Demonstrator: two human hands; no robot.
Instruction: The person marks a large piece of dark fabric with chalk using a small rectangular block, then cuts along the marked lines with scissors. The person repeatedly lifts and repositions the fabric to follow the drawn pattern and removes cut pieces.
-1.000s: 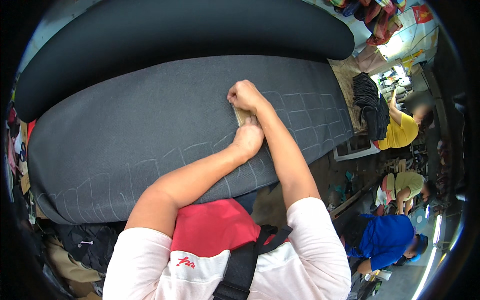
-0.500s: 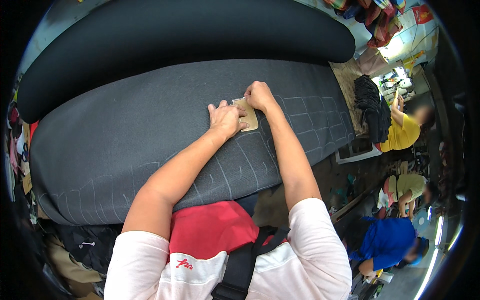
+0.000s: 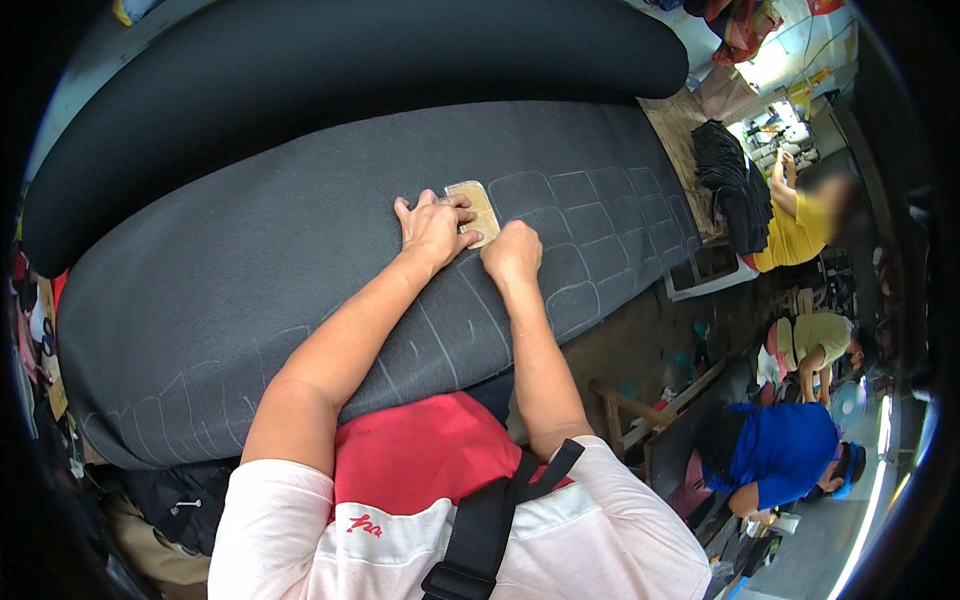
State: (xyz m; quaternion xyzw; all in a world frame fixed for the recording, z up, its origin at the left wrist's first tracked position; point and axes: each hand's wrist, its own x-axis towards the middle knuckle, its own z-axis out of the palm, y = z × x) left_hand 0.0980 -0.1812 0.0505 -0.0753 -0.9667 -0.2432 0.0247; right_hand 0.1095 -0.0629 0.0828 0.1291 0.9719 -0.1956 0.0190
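Dark grey fabric (image 3: 250, 255) covers the table in front of me, with rows of pale, round-cornered outlines drawn on it. A small tan template (image 3: 481, 205) with a light edge lies flat on the cloth. My left hand (image 3: 432, 235) presses it down at its left side, fingers spread. At the template's lower right edge is my right hand (image 3: 514, 254), its fingers curled in a closed grip. Whatever it pinches, if anything, is hidden by the fingers.
A thick black fabric roll (image 3: 360, 75) lies along the table's far side. Dark folded pieces (image 3: 735, 185) are stacked at the right end, near a person in yellow (image 3: 795, 230). A person in blue (image 3: 780, 455) and another in pale green (image 3: 818, 340) work farther right.
My right hand has moved from the template's far edge down its right side toward me. My left hand stays spread on the template. The view has shifted slightly.
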